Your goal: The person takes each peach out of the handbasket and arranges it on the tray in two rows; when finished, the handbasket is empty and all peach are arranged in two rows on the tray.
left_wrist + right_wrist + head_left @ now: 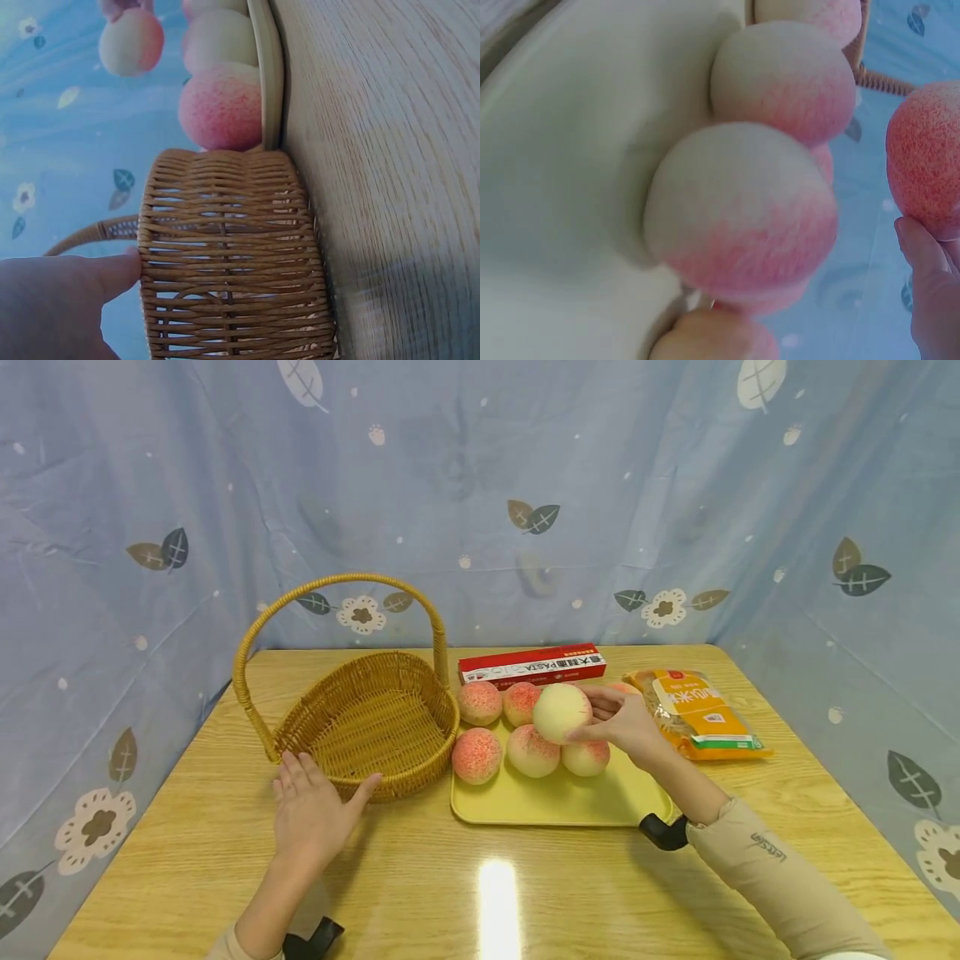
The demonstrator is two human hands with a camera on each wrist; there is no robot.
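My right hand [628,727] grips a peach [561,713] between thumb and fingers, raised above the yellow tray [517,810]. In the right wrist view this peach [928,154] shows its red speckled side. Several more pink and cream peaches [477,757] sit together on the tray below. On the left, my left hand [311,814] rests at the near rim of a wicker basket [408,785], fingers straight and thumb spread. The left wrist view shows its thumb [116,275] right at the basket's rim. Inside, the woven basket floor is bare.
A red pasta box [532,667] lies behind the peaches. To the tray's right is an orange and yellow food bag [697,714]. The basket's tall arched handle [341,578] rises over its opening. A patterned blue curtain [480,510] stands behind the wooden table [405,885].
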